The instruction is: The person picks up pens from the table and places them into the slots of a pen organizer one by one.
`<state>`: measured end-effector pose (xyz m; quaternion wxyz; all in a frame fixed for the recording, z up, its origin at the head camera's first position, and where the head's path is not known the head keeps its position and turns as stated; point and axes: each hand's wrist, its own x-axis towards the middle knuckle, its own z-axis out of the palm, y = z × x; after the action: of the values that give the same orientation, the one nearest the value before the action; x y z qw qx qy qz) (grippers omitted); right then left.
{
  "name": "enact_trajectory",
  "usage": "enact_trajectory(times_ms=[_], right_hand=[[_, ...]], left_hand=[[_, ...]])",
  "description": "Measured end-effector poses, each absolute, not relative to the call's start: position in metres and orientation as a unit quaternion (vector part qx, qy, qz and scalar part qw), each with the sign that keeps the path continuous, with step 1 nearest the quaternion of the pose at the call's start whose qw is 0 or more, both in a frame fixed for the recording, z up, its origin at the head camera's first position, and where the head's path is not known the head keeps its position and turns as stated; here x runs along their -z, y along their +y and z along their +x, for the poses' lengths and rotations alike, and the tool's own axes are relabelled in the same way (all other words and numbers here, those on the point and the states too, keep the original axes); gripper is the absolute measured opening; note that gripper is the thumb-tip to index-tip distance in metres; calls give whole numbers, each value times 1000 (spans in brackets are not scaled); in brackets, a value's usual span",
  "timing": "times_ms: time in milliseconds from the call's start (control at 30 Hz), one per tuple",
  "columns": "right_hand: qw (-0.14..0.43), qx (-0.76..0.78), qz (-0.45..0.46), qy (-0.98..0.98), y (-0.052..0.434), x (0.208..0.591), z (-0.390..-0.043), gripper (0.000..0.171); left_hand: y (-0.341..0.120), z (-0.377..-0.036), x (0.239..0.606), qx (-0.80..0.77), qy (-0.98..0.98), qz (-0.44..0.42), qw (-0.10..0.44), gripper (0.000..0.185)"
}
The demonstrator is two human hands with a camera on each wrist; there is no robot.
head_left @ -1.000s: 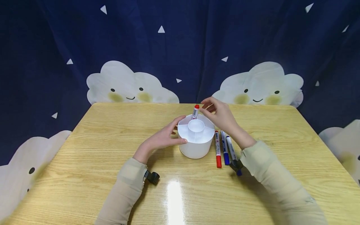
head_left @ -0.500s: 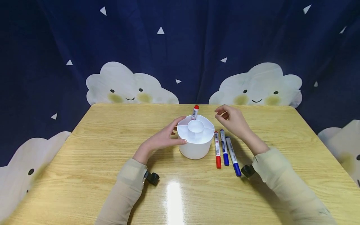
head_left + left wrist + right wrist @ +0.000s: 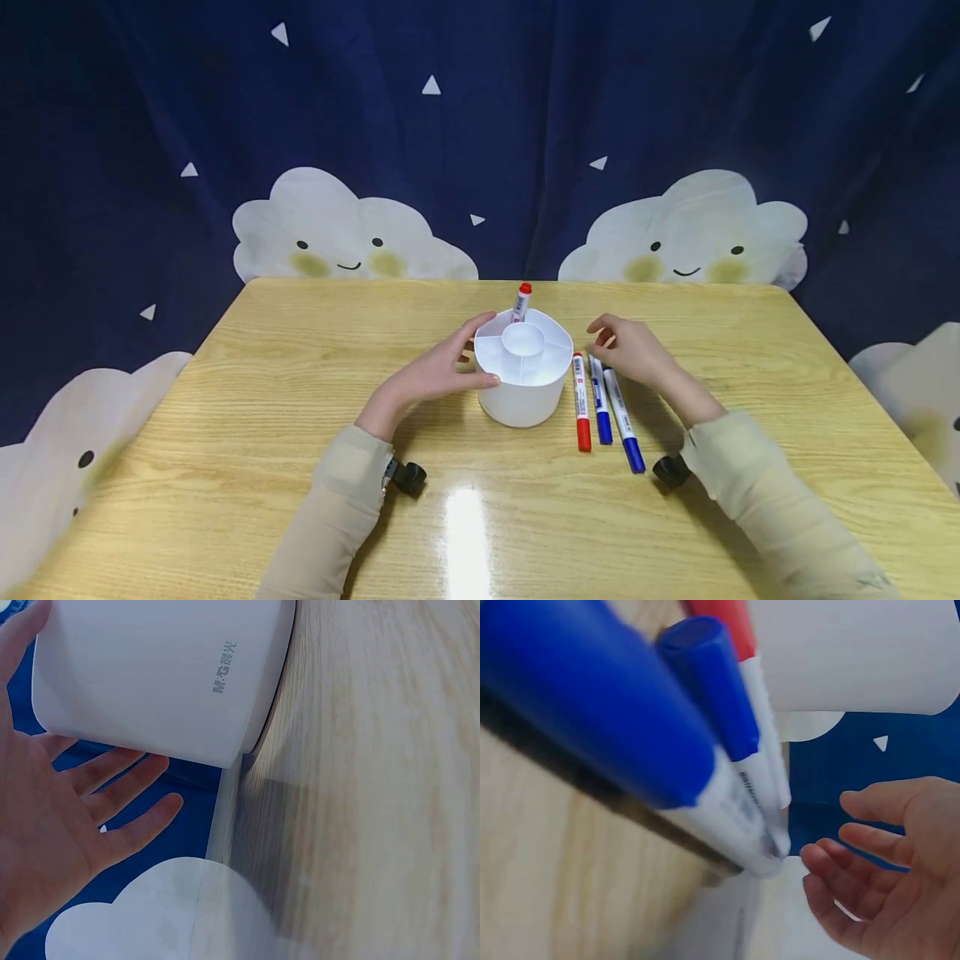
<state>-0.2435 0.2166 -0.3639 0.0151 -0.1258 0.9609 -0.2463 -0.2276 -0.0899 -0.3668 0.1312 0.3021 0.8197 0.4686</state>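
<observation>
A white round pen holder (image 3: 521, 404), divided into compartments around a central ring, stands on the table. My left hand (image 3: 431, 367) holds it from the left, thumb on the near rim and index finger at the far rim; in the left wrist view the other fingers spread along its wall. A red-capped marker (image 3: 521, 302) leans upright in its back compartment. My right hand (image 3: 633, 350) hovers with loosely bent fingers, holding nothing, by the far ends of the loose markers. These are a red marker (image 3: 581, 400) and two blue ones, the middle (image 3: 600, 400) and the right (image 3: 624, 421).
The wooden table (image 3: 300, 500) reaches back to a dark blue curtain (image 3: 510, 125) with white clouds and triangles. Small black wrist cameras hang below both cuffs, the right camera (image 3: 671, 472) close to the right blue marker.
My right hand has moved away from the marker in the holder, first rightward, then down and nearer the loose markers. My left hand stays on the pen holder.
</observation>
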Motion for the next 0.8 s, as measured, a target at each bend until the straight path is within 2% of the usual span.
enact_trajectory(times_ms=[233,800], right_hand=[[48,216,-99,970,217,379,-247,35],[37,200,-89,975,204,388,-250,35]], left_hand=[[-90,-231,370,-464,823,305,125,88],[-89,-231,371,-464,823,300,132,89]])
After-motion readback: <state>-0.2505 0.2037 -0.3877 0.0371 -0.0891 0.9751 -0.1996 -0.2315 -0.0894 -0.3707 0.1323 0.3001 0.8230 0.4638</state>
